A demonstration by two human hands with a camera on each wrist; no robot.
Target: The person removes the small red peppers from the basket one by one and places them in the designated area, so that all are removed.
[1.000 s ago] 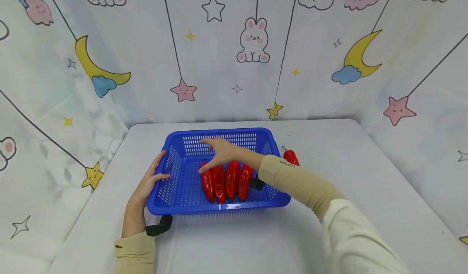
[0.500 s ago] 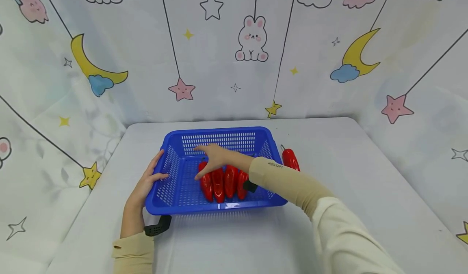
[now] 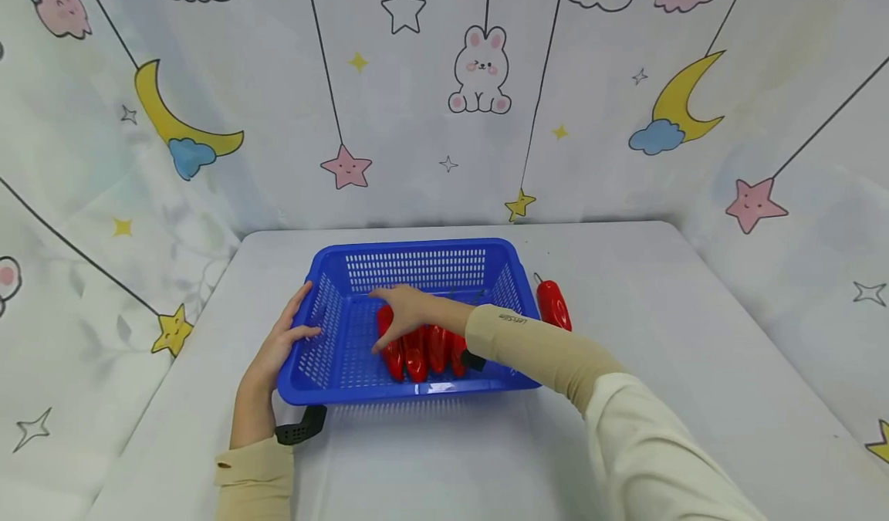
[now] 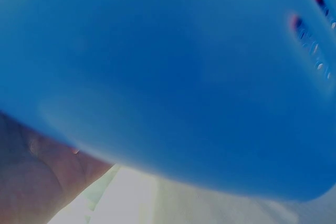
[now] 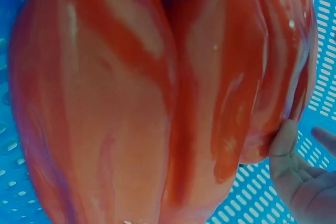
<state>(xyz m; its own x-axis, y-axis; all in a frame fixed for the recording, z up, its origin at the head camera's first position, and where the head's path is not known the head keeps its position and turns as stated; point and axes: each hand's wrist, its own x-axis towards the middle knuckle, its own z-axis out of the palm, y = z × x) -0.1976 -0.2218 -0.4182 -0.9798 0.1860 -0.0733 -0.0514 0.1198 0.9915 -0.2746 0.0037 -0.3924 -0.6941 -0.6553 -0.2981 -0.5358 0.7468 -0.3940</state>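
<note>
Several shiny red chili peppers [image 3: 415, 355] lie side by side in a blue plastic basket [image 3: 410, 396]. My left hand [image 3: 272, 355] holds the basket's left rim, thumb over the edge and fingers along the outside. In the left wrist view the blue wall [image 4: 173, 77] hides most of that hand. My right hand [image 3: 406, 312] is inside the basket over the leftmost pepper [image 3: 390, 360], thumb and fingers spread apart. In the right wrist view, its thumb tip [image 5: 286, 129] meets the edge of the farthest pepper [image 5: 286, 51]; actual contact cannot be told.
One more red chili pepper [image 3: 553, 305] with a thin stem lies on the white table [image 3: 667, 336], just right of the basket. A patterned cloth wall [image 3: 417, 120] stands behind the table and along its sides.
My right hand has moved down and slightly left, lower over the leftmost pepper, its fingers staying spread. My left hand has stayed on the basket rim.
</note>
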